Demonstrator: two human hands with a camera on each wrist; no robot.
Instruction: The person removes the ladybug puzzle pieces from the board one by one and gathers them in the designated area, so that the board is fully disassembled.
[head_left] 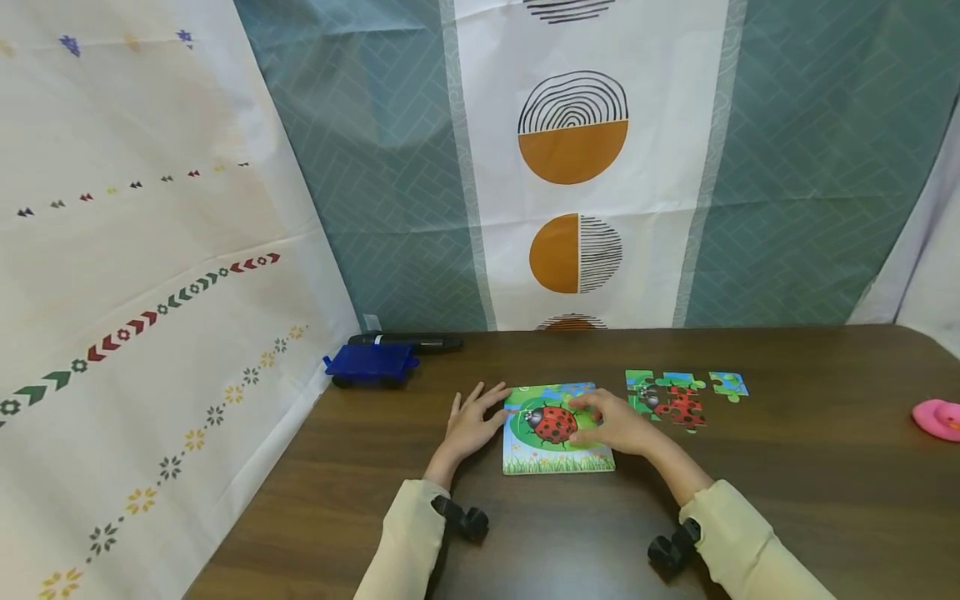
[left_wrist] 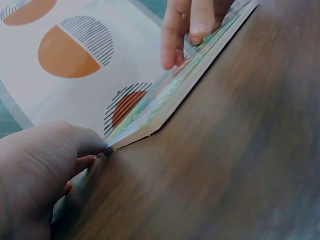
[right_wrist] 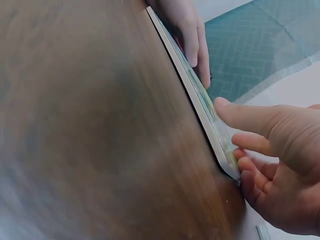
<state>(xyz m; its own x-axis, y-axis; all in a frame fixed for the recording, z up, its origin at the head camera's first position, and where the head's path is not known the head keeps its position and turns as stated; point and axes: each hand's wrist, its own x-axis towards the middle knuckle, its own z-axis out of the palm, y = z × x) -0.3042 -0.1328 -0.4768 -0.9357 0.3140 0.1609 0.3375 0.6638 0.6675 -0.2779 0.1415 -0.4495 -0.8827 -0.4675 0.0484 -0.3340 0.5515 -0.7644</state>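
Observation:
A square ladybug puzzle board (head_left: pixel 525 457), with a red ladybug on green leaves and grass along its near edge, lies on the table. My left hand (head_left: pixel 470 427) is at its left side, fingers spread and the thumb against the edge; in the left wrist view the left thumb (left_wrist: pixel 87 141) meets the board's corner. Over the right half of the picture is my right hand (head_left: pixel 618 425), its thumb and fingers parted and loosely bent. In the right wrist view the right fingers (right_wrist: pixel 255 172) are close to the board's end, and nothing shows in their grasp.
Right of the board lie several joined ladybug jigsaw pieces (head_left: pixel 681 407), with a single loose piece (head_left: pixel 729 384) beside them. A blue toy cart (head_left: pixel 371 364) and a black marker (head_left: pixel 420 342) are at the back left. A pink toy duck (head_left: pixel 937 419) sits at the far right.

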